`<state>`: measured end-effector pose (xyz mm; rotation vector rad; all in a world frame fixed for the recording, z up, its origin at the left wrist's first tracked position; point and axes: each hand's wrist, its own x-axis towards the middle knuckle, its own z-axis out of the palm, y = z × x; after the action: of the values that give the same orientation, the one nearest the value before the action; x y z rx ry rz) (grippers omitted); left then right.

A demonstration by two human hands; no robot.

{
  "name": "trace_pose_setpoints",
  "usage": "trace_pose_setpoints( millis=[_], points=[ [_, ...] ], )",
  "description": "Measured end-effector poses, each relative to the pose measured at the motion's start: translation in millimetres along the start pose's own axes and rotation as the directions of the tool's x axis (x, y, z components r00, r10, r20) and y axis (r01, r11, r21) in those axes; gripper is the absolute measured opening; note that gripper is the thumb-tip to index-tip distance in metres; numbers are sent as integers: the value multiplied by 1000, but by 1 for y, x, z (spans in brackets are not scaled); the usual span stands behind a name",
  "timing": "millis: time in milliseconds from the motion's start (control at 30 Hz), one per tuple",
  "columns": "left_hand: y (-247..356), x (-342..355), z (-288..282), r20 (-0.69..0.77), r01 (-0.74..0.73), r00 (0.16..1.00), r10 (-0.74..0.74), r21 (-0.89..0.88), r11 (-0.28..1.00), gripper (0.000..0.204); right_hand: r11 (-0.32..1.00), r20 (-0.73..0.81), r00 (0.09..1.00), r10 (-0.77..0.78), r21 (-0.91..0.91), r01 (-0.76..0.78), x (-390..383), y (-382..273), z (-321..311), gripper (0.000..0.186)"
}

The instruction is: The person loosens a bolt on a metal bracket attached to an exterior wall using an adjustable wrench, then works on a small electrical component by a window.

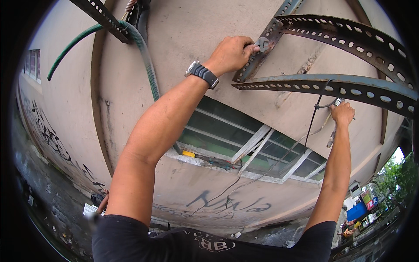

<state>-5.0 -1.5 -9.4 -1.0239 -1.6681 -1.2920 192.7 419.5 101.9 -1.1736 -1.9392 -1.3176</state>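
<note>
My left hand [231,54], with a watch [202,75] on its wrist, is closed around an adjustable wrench [262,43]. The wrench's jaws sit against the upright perforated angle bar [271,30] on the wall, and whether a bolt is between them cannot be made out. Lower and to the right, my right hand [343,113] grips a metal hand tool [330,140] whose kind is partly hidden by my fingers. Its upper end shows just under the lower perforated bracket arm [323,85], close to a looped black cable [319,106].
A rusty upper bracket arm [349,35] juts out at the right. Green hose [146,56] hangs at the left beside another perforated bar [102,19]. Below is a louvred window [227,126], with a yellow object [188,153] and tools on its ledge. Loose wires [279,159] cross it.
</note>
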Motion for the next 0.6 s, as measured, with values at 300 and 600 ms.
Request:
trace_pose_setpoints(
  millis=[300, 600],
  points=[
    [2, 7, -1, 39, -25, 999, 20, 110, 994, 37, 1000, 2, 1000, 24, -3, -24, -3, 0, -5, 81],
    [69, 124, -64, 754, -569, 646, -121, 581, 582, 25, 1000, 6, 1000, 15, 21, -15, -2, -2, -6, 82]
  ],
)
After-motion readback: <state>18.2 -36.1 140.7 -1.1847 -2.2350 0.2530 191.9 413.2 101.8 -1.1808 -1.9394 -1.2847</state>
